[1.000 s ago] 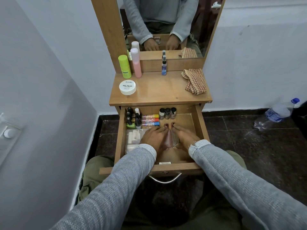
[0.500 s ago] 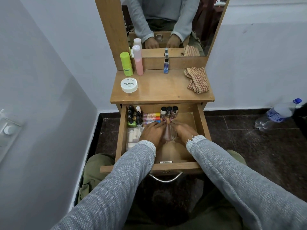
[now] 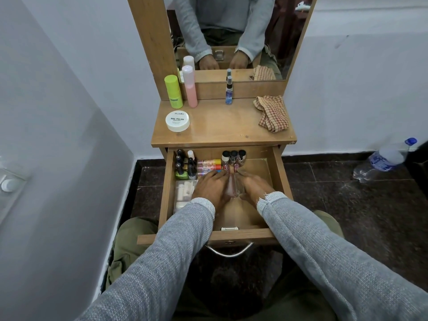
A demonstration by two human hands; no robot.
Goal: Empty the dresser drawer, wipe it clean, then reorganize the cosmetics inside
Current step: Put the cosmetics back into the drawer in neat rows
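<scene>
In the open drawer [image 3: 279, 172], a clear container [image 3: 234, 187] is being held between the left hand [image 3: 212, 187] and right hand [image 3: 256, 186], fingers clamped along its sides, its long axis running front to back. Beyond it, small bottles [image 3: 232, 156] are standing upright. A checked cloth [image 3: 272, 113] is lying on the worktop [image 3: 222, 128].

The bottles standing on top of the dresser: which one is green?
The green bottle, the one farthest left. Next to it stands a pink bottle, and the small spray bottle near the middle is blue.
</scene>
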